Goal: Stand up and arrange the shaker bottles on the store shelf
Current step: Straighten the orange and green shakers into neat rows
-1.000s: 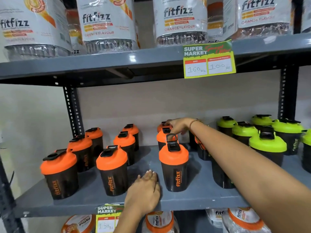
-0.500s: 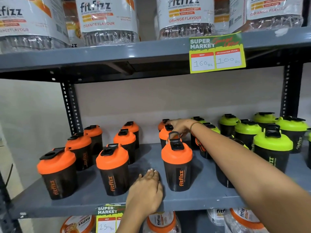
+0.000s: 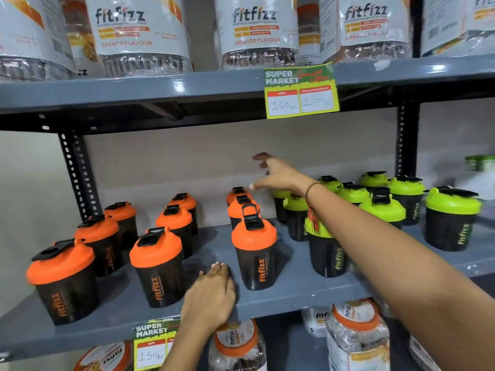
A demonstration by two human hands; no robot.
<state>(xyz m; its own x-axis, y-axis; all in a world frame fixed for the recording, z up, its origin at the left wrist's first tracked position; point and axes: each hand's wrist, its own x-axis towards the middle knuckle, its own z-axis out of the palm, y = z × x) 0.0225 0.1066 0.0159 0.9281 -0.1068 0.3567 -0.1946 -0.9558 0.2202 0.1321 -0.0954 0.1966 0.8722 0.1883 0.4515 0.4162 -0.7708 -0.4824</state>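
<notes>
Several black shaker bottles with orange lids [image 3: 254, 253] stand upright in rows on the left and middle of the grey shelf [image 3: 294, 293]. To the right stand several green-lidded shakers [image 3: 450, 218]. My right hand [image 3: 278, 174] hovers above the rear orange-lidded bottles [image 3: 237, 192], fingers spread, holding nothing. My left hand [image 3: 211, 293] lies flat, palm down, on the shelf's front edge between two front orange shakers, touching neither.
Large fitfizz jars [image 3: 139, 33] fill the shelf above, with a yellow price tag [image 3: 301, 91] on its edge. A perforated upright post [image 3: 75, 175] stands at the left. More jars [image 3: 356, 336] and another price tag [image 3: 152, 346] sit below.
My right hand has lifted off the rear orange-lidded bottle and opened above it. The left hand stays on the shelf edge. My view has shifted slightly lower.
</notes>
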